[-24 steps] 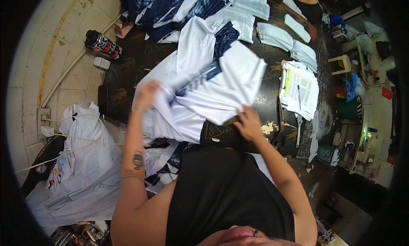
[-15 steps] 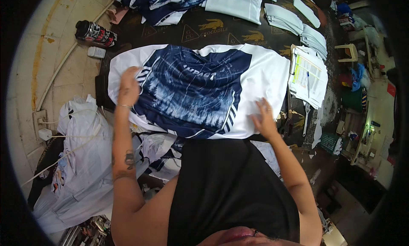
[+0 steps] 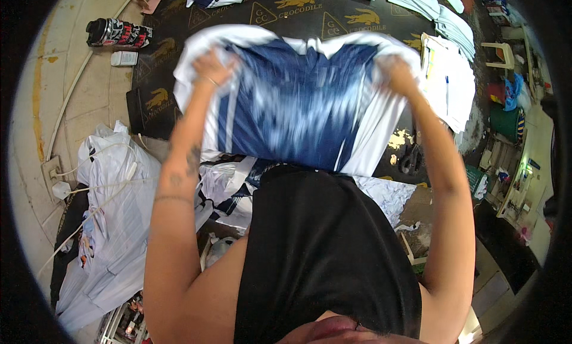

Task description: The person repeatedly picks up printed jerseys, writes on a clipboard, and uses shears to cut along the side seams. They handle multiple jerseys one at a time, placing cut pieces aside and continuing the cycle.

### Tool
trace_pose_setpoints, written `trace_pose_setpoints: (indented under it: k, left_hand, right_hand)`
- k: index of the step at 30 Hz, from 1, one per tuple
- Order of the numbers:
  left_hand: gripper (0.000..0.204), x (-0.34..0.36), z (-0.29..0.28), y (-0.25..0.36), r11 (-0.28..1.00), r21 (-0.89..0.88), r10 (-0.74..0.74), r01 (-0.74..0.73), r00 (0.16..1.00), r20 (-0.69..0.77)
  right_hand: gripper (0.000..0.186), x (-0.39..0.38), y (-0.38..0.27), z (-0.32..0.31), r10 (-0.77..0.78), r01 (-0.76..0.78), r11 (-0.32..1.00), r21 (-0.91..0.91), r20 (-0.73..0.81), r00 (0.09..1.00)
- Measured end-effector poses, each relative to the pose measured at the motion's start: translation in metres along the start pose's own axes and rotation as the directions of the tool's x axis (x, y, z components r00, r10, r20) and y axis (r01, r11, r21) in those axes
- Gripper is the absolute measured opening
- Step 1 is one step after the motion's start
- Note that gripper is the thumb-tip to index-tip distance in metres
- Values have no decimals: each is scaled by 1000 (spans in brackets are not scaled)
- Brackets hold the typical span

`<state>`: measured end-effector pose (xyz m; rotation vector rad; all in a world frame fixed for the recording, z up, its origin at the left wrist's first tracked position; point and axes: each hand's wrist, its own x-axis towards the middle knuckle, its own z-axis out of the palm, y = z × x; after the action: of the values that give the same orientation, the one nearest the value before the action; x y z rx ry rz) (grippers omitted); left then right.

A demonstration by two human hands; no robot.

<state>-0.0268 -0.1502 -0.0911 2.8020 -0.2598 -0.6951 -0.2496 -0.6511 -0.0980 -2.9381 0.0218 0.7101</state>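
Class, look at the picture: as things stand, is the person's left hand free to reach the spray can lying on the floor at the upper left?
Probably not right away. The left hand grips the blue and white shirt, as does the right hand. The spray can lies off the dark table, with nothing between it and the hand.
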Motion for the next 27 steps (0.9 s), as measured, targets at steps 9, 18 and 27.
trace_pose_setpoints:
  k: [9,18,27]
  left_hand:
    - [101,-71,40,-90,986,24,-164,164,987,-4]
    - [114,-83,48,19,984,164,-116,62,933,341]
    - [82,30,-25,-67,859,-47,509,-511,860,-44]
  right_hand:
    - [109,-137,-128,77,94,-68,974,215,-109,990]
    - [113,-84,-82,26,-181,119,964,237,258,949]
    - [71,-14,-81,0,-294,340,927,156,-258,920]
